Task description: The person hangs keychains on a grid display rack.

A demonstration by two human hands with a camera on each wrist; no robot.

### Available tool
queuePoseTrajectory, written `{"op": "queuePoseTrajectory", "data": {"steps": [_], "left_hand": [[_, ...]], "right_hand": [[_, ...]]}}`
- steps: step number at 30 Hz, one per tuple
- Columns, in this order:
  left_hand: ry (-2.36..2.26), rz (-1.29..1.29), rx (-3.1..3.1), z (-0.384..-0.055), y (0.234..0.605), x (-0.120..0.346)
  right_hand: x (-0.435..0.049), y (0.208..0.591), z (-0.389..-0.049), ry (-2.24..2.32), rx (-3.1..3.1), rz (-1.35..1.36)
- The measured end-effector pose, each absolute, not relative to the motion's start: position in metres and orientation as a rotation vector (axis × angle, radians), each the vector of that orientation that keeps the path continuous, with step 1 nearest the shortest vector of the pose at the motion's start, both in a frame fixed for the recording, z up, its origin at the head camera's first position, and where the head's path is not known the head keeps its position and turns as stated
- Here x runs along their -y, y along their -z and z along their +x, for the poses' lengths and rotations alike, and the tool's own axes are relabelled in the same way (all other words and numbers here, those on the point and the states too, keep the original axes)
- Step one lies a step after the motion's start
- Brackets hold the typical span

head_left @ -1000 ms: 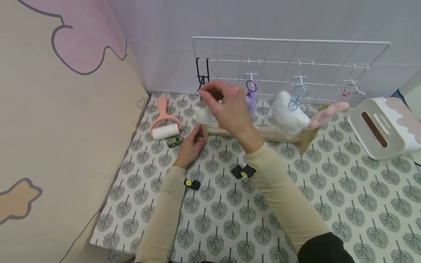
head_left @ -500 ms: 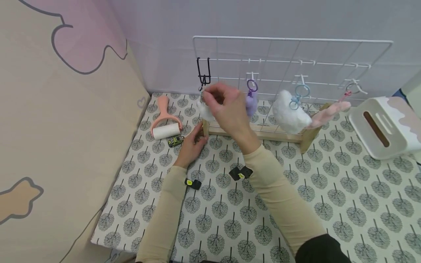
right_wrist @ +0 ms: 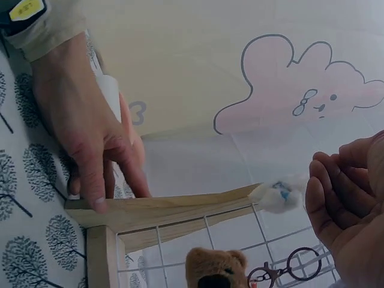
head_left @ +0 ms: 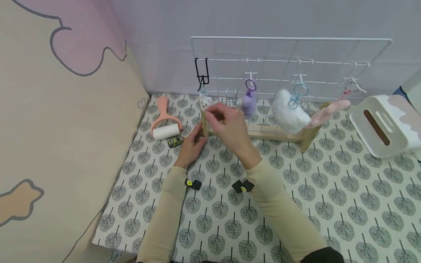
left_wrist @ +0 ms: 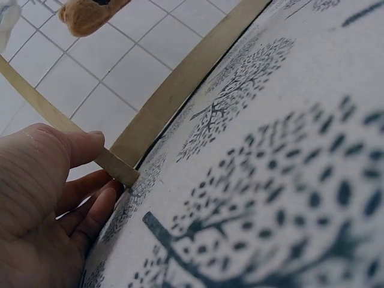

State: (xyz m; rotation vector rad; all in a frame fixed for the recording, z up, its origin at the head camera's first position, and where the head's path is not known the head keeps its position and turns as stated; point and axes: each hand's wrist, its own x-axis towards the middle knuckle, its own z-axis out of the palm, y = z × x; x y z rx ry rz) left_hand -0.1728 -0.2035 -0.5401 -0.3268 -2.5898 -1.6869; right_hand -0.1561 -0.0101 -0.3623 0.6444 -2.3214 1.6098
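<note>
A white wire grid rack (head_left: pixel 269 78) stands on wooden feet. My left hand (head_left: pixel 191 146) pinches the foot (left_wrist: pixel 117 168) at its left end between thumb and fingers. At that same end a small white plush keychain (head_left: pixel 205 101) with a dotted face hangs below a black hook (head_left: pixel 203 75). My right hand (head_left: pixel 230 124) is right by the plush's lower edge, thumb and index tips close together. In the right wrist view the fingers are loosely curled beside the white plush (right_wrist: pixel 279 195), with nothing seen between them.
Along the rack hang a purple plush (head_left: pixel 249 104), a large white plush (head_left: pixel 289 113) and a pink plush (head_left: pixel 329 114). A brown bear plush (right_wrist: pixel 215 270) shows behind the grid. Left lie a peach-handled roller (head_left: pixel 166 128) and a toy car (head_left: pixel 175 141). A white-and-pink box (head_left: pixel 385 128) stands right.
My right hand has come off the keychain's upper end and moved down and slightly right. The small white plush now hangs under the black hook with its face showing. My left hand has stayed.
</note>
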Motion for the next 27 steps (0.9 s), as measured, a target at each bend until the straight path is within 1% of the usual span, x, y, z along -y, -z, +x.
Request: {"op": "queuePoseTrajectory", "data": {"steps": [5, 11, 18, 22, 27], "left_hand": [[1.702, -0.317, 2.585, -0.173, 0.540, 0.204], [1.716, -0.320, 2.583, -0.173, 0.541, 0.203], [1.701, -0.301, 2.612, -0.174, 0.540, 0.212], [1.706, -0.268, 2.614, -0.174, 0.541, 0.218], [1.643, -0.201, 2.642, -0.163, 0.545, 0.224]], "right_hand": [[-0.001, 0.381, -0.142, -1.601, 2.371, 0.635], [-0.023, 0.405, -0.120, -1.562, 2.455, 0.522], [-0.052, 0.441, -0.100, -1.486, 2.552, 0.443], [-0.078, 0.464, -0.091, -1.411, 2.675, 0.420], [-0.126, 0.487, -0.081, -1.203, 2.814, 0.367]]}}
